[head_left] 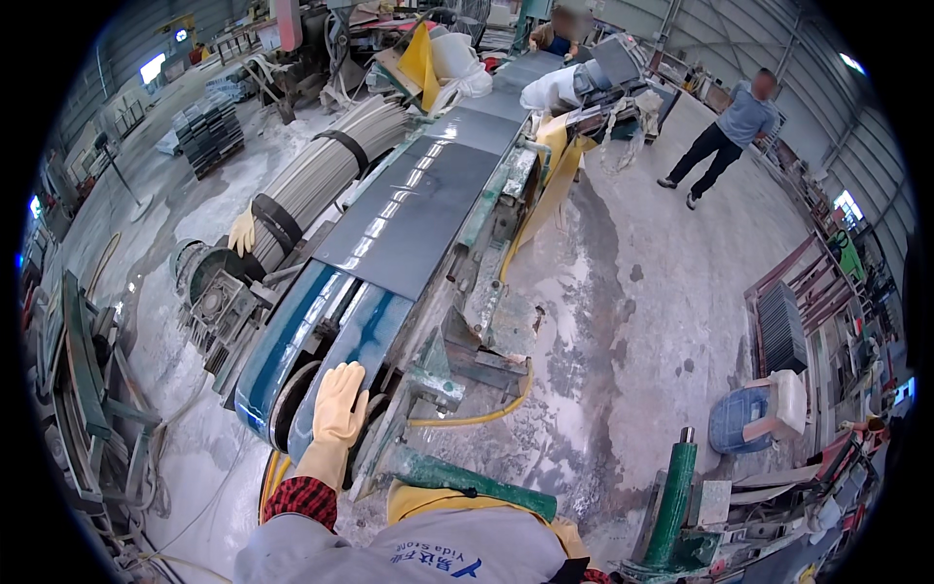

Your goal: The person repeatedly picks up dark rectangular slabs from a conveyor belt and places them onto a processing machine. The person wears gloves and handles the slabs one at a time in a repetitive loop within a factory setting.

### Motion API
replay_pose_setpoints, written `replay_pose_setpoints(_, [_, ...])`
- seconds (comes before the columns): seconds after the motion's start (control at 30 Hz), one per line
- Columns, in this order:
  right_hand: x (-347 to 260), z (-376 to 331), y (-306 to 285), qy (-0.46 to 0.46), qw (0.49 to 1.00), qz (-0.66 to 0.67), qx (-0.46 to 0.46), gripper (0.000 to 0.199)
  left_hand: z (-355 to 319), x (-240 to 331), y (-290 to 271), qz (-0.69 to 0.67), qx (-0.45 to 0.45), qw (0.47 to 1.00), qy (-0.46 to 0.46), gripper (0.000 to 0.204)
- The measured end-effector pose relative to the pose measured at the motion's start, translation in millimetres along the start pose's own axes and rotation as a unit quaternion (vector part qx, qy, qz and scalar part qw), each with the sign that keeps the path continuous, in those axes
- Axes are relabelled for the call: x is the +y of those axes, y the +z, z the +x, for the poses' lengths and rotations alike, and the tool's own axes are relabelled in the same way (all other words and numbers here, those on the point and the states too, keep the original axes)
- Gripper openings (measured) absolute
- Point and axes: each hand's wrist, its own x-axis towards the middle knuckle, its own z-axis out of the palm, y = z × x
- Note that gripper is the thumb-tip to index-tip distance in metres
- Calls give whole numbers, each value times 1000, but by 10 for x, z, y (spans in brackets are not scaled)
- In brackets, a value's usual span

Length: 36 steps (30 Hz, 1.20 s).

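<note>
My left hand (339,404), in a pale yellow rubber glove with a red plaid cuff, lies with its fingers stretched out on the near end of a blue conveyor belt (377,326). It grips nothing. Beyond it, a glossy dark grey slab (409,214) rests across the two blue belts, its near edge a short way past my fingertips. My right hand is out of sight; only a bit of plaid cuff (595,576) shows at the lower edge.
Left of the conveyor lie a motor (222,304) and a strapped bundle of long strips (326,170) with a loose yellow glove (243,230) on it. A green post (671,501) and blue bucket (739,420) stand right. Two people are farther off, one standing (735,131).
</note>
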Motion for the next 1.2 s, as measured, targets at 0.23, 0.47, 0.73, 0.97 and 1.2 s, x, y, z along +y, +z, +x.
replay_pose_setpoints(0.23, [177,110,78,-118,983,-139,4,25,-40,5,-29,4,1,1000,-2,43])
replay_pose_setpoints(0.47, [226,174,91,-50,997,-43,-33,26,-83,0,-36,3,-1,1000,-6,44])
replay_pose_setpoints(0.73, [100,82,90,-54,998,-16,42,25,-125,-12,-46,10,-13,1000,-7,45])
replay_pose_setpoints(0.97, [-131,-119,36,-57,997,-1,58,26,-187,1,-89,13,-15,1000,-14,45])
replay_pose_setpoints(1.2, [-172,-157,-19,-34,998,12,47,23,-218,19,-101,8,-15,1000,-16,44])
